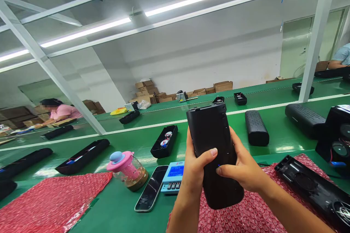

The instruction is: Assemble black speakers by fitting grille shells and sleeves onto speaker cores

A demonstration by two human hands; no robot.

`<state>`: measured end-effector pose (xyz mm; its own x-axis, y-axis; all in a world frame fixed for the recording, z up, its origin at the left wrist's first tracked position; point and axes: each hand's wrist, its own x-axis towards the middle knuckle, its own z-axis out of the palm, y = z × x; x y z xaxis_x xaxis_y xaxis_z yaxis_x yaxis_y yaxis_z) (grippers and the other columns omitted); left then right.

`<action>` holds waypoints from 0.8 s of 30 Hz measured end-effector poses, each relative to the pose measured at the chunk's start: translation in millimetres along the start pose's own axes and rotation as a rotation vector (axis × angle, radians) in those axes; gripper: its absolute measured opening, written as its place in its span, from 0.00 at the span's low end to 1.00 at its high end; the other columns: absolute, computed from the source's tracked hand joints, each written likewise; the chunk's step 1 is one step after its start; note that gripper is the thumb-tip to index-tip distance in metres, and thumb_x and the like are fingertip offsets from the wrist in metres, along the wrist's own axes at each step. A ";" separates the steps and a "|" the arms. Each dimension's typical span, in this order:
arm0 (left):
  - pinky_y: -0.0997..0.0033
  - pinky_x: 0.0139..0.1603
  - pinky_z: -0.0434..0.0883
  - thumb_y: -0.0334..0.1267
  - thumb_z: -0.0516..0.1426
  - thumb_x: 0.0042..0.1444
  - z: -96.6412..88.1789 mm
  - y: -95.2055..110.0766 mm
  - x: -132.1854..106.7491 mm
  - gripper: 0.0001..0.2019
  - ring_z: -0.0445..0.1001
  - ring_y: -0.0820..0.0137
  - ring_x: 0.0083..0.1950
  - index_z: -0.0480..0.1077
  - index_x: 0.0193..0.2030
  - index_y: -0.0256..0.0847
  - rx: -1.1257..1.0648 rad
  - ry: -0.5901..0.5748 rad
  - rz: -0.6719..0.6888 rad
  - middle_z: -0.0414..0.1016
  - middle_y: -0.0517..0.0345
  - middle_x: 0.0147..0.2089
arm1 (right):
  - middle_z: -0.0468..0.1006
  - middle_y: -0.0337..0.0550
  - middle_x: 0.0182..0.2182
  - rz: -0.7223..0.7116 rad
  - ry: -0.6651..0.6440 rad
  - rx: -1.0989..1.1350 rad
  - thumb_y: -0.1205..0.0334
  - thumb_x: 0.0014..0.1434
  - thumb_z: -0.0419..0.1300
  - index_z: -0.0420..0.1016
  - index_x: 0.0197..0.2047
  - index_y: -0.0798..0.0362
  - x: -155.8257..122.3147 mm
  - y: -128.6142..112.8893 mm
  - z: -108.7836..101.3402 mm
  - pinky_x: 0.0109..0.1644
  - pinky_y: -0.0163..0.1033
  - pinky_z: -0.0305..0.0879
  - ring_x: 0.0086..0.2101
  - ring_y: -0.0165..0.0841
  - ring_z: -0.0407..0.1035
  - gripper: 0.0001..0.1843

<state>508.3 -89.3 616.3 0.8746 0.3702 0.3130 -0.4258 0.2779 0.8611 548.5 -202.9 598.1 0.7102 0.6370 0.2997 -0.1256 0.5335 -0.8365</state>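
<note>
A black speaker (pixel 213 134) is held up, tilted, above red bubble wrap (pixel 218 218). My left hand (pixel 194 167) grips its left side, with the thumb lying on the front face. On the other side my right hand (pixel 242 167) is wrapped round the edge, its thumb pressing the front beside a tiny blue light. The fingers behind the speaker are mostly hidden. To the right, a glossy black speaker panel (pixel 308 185) with a round opening rests on the bubble wrap. A light-blue meter (pixel 175 174) with a lit display stands just left of my left hand.
A phone (pixel 152 189) and a pink-lidded cup (pixel 131 171) stand left of the meter. More bubble wrap (pixel 54 200) lies at left. Open speaker shells (pixel 164 142) and closed speakers (pixel 256 127) sit on the green belt behind. A white post (pixel 317 40) rises at right. Two people work farther off.
</note>
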 end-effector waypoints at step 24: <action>0.54 0.51 0.72 0.34 0.66 0.37 7.2 0.6 -3.3 0.48 0.74 0.54 0.51 0.50 0.66 0.49 -0.057 0.061 -0.041 0.73 0.53 0.52 | 0.60 0.47 0.61 -0.015 0.051 -0.029 0.71 0.42 0.64 0.36 0.68 0.43 -2.5 5.5 -3.5 0.55 0.53 0.66 0.55 0.45 0.63 0.57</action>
<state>506.9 -96.8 618.7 0.8768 0.4100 0.2514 -0.4036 0.3430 0.8482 548.4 -203.5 591.1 0.7464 0.5993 0.2895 -0.0946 0.5261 -0.8452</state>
